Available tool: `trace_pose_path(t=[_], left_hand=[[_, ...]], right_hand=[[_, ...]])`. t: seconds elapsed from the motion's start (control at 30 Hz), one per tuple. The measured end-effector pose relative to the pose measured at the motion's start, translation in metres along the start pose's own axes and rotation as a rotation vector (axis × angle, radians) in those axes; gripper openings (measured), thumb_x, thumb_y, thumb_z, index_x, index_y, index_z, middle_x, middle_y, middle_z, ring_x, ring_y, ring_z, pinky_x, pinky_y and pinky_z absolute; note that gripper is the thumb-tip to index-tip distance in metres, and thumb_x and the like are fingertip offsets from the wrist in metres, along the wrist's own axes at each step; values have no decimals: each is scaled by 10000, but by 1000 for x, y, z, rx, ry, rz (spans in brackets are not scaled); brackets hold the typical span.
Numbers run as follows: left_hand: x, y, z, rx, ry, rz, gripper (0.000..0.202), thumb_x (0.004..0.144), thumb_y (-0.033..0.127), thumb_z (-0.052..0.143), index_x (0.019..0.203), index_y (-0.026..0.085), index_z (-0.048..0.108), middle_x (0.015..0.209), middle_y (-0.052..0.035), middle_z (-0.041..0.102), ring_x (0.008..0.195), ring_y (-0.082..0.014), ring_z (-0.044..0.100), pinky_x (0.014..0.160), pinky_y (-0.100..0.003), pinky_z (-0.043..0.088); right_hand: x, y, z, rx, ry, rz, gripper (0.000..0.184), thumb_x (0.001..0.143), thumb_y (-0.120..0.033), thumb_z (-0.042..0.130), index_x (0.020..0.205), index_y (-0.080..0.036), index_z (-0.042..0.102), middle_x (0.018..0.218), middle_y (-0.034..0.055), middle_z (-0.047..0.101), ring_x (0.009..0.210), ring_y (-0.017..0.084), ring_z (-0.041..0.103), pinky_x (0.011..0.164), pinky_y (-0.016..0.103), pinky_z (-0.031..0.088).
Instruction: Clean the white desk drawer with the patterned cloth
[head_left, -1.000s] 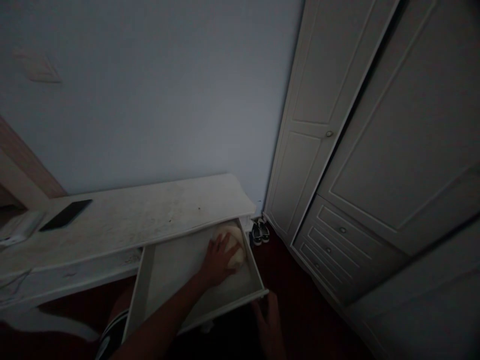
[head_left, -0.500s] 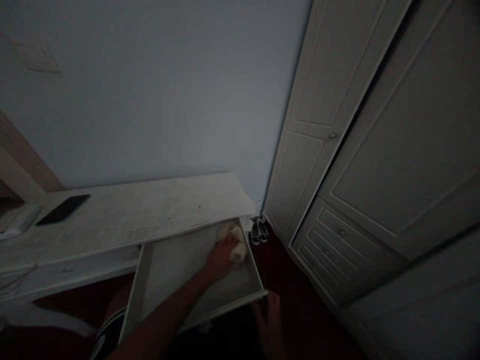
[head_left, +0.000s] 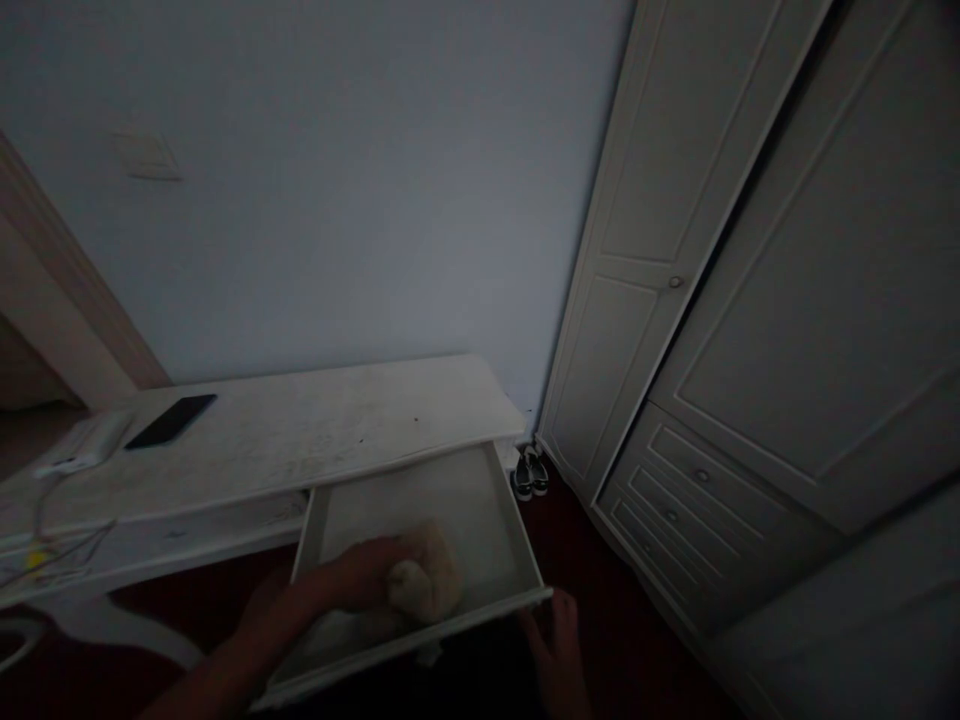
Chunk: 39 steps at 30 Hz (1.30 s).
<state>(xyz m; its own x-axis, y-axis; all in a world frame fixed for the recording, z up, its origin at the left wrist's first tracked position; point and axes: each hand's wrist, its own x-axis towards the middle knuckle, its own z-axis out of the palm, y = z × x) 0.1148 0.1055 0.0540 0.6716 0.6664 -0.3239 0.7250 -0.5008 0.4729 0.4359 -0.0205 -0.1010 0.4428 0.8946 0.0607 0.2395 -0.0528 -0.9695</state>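
A white drawer is pulled out from under the white table. Inside it, my left hand presses a bunched beige cloth against the drawer bottom near the front panel. The fingers are partly hidden by the cloth but look closed on it. At the drawer's front right corner, my right hand grips the front panel, its thumb and fingers around the edge.
A dark phone or tablet and a white box-like device with cables lie on the tabletop's left. Black-and-white shoes stand on the dark red floor beside a white wardrobe. A wall switch is at left.
My left hand has moved the cloth from the drawer's back right corner toward the front and left. My right hand stays at the front corner. The view has shifted slightly left.
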Motion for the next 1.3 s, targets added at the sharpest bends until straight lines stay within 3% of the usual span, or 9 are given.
trace_pose_path(t=[0.2,0.37,0.53,0.6,0.7,0.83,0.93,1.13,1.3], left_hand=[[-64,-21,3,280,20,-298,505,799,85,529,1226,267,727,1269,-91,750,1214,-293,683,1060,-431,500],[-73,-12,-5,367,169,-360,674,814,62,496,1438,289,609,1454,-86,659,1289,-302,652,1071,-479,513],[-49,-2,0,507,566,-214,863,803,36,519,1610,307,381,1682,-62,381,1500,-301,436,1214,-510,386],[-29,0,14,503,503,-72,846,823,46,527,1602,345,388,1695,-30,354,1539,-288,370,1263,-525,303],[7,-1,41,438,257,-3,793,846,192,638,1589,352,413,1718,-37,290,1579,-333,271,1281,-564,237],[53,-8,64,454,149,-39,1138,721,301,784,1669,343,156,1756,-78,62,1606,-405,107,1275,-657,110],[74,-17,55,492,212,-32,1115,752,312,740,1673,344,111,1762,-66,40,1616,-369,78,1280,-641,34],[70,-40,7,467,394,-229,954,792,222,642,1659,262,246,1737,-104,224,1583,-326,254,1281,-559,145],[64,-39,13,450,464,-311,909,793,181,611,1644,257,302,1720,-87,278,1572,-307,291,1287,-542,149]], right_hand=[[-1,-2,0,8,-23,-13,526,868,-690,661,1136,-240,626,1149,72,608,1096,289,588,966,405,477],[0,-1,-1,12,-42,-4,524,866,-686,670,1146,-245,631,1164,72,618,1119,292,585,977,403,477],[1,2,1,7,-18,0,558,846,-707,670,1145,-238,631,1156,72,630,1124,293,592,984,403,480],[1,3,1,16,-7,2,561,842,-709,671,1142,-237,635,1153,72,635,1116,293,597,982,407,484],[1,2,2,34,-23,12,565,847,-687,685,1183,-235,634,1188,74,634,1126,291,603,987,401,491],[1,3,1,38,-26,29,580,830,-690,699,1177,-228,640,1162,72,642,1098,288,615,955,381,503],[1,3,1,36,-15,13,561,838,-678,702,1171,-230,642,1156,67,648,1098,283,613,949,372,499],[0,0,2,47,-17,-5,532,850,-684,686,1149,-245,649,1149,61,651,1092,284,618,957,383,499],[-1,0,4,61,-16,14,532,854,-689,678,1142,-244,633,1131,61,653,1086,283,615,950,383,503]])
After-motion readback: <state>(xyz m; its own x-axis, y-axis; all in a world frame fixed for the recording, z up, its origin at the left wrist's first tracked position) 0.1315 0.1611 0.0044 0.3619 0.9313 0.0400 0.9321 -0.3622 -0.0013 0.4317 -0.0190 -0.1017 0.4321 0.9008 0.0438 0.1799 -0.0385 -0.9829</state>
